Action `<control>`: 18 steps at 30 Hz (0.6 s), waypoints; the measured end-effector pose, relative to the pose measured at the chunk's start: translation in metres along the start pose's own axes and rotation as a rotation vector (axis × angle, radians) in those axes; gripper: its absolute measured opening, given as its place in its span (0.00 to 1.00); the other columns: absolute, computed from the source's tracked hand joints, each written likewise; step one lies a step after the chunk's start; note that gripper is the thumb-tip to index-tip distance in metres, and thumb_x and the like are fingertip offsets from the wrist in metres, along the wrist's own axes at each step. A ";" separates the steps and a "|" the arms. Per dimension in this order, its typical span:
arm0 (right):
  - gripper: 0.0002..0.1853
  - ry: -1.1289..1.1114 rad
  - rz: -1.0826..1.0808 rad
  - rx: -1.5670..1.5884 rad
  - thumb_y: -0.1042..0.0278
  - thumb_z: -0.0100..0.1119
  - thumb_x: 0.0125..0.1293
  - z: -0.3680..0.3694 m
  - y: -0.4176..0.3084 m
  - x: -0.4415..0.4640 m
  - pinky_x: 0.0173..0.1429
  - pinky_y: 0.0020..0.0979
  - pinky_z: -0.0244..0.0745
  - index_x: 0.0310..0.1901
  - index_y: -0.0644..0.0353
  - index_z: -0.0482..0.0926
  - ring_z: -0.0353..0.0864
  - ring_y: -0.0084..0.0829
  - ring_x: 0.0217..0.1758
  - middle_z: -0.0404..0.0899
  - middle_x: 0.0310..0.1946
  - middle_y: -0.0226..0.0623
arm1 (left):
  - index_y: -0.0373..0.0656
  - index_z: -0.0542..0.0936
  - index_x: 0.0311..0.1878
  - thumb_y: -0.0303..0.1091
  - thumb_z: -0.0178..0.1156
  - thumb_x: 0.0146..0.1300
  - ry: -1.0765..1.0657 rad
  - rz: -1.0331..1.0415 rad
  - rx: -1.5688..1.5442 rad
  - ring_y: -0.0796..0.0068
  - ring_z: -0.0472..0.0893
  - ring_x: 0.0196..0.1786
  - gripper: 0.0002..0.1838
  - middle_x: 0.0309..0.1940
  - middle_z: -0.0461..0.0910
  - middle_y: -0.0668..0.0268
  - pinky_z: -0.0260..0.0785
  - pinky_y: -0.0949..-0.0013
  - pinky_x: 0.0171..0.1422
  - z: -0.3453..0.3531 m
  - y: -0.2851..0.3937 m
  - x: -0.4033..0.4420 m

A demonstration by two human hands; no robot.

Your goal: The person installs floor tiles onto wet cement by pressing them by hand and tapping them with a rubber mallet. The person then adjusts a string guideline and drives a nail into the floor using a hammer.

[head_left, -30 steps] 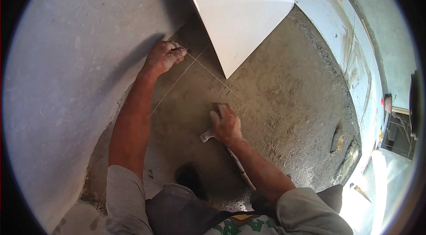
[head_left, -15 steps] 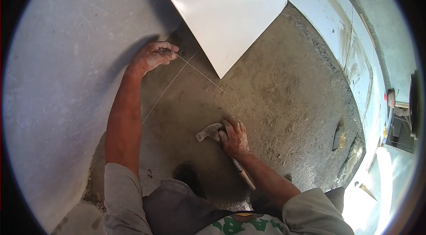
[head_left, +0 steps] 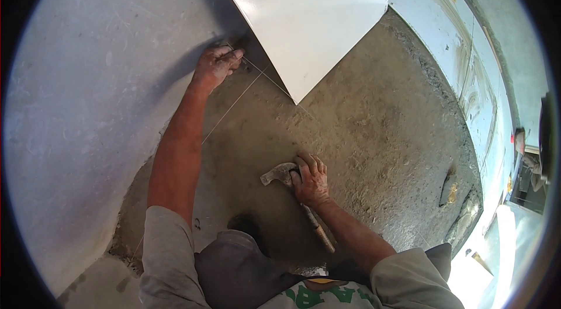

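Note:
My left hand (head_left: 218,68) is by the wall, its fingers pinched on a thin pale string (head_left: 269,78). The string stretches from my fingers past the lower corner of a large white tile (head_left: 315,23) and crosses a second thin line (head_left: 232,106) above the floor. My right hand (head_left: 311,181) is wrapped round the neck of a hammer (head_left: 277,174), resting low on the grey floor. The hammer's metal head points left, and its worn handle slants down towards my body. Part of the handle is hidden under my palm.
A pale wall (head_left: 93,87) rises on my left. Rough damp concrete floor (head_left: 374,134) spreads in front of me. Smeared white tiles (head_left: 444,34) lie along the right side, with tools and clutter (head_left: 529,169) beyond them. A dark hollow (head_left: 248,228) shows near my knee.
My left hand has moved slightly right and up along the wall, carrying its end of the string, which now passes nearer the tile's corner. My right hand stays on the hammer.

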State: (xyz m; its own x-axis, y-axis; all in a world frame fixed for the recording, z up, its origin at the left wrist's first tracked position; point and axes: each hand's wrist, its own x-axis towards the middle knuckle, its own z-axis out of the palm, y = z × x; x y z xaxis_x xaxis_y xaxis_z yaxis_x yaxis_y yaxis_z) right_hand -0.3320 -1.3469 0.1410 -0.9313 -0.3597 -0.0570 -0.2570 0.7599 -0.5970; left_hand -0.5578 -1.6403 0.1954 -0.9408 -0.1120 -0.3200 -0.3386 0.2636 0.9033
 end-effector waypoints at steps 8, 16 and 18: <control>0.26 -0.007 0.009 -0.029 0.65 0.59 0.59 0.002 0.002 -0.001 0.68 0.47 0.57 0.59 0.59 0.69 0.61 0.47 0.67 0.64 0.63 0.39 | 0.39 0.77 0.25 0.39 0.65 0.62 0.130 0.009 -0.021 0.80 0.73 0.25 0.15 0.23 0.76 0.71 0.66 0.74 0.31 0.020 -0.037 0.014; 0.25 -0.024 0.014 -0.047 0.63 0.58 0.60 0.004 0.003 -0.002 0.68 0.46 0.57 0.59 0.59 0.69 0.61 0.45 0.67 0.63 0.63 0.38 | 0.36 0.78 0.28 0.37 0.65 0.61 0.139 0.142 -0.005 0.78 0.76 0.26 0.13 0.24 0.77 0.68 0.67 0.73 0.32 0.026 -0.058 0.040; 0.25 -0.020 0.009 -0.045 0.63 0.58 0.60 0.003 0.004 -0.001 0.68 0.46 0.56 0.59 0.59 0.69 0.60 0.45 0.67 0.63 0.63 0.38 | 0.34 0.79 0.32 0.37 0.64 0.62 0.133 0.150 -0.309 0.78 0.76 0.26 0.13 0.24 0.77 0.66 0.68 0.73 0.32 0.029 -0.068 0.045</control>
State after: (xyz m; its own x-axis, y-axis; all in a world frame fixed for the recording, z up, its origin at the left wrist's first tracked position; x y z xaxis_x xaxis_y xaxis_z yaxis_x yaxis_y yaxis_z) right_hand -0.3310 -1.3456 0.1361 -0.9285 -0.3629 -0.0783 -0.2601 0.7865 -0.5601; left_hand -0.5775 -1.6352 0.1113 -0.9623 -0.2228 -0.1557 -0.1568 -0.0132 0.9875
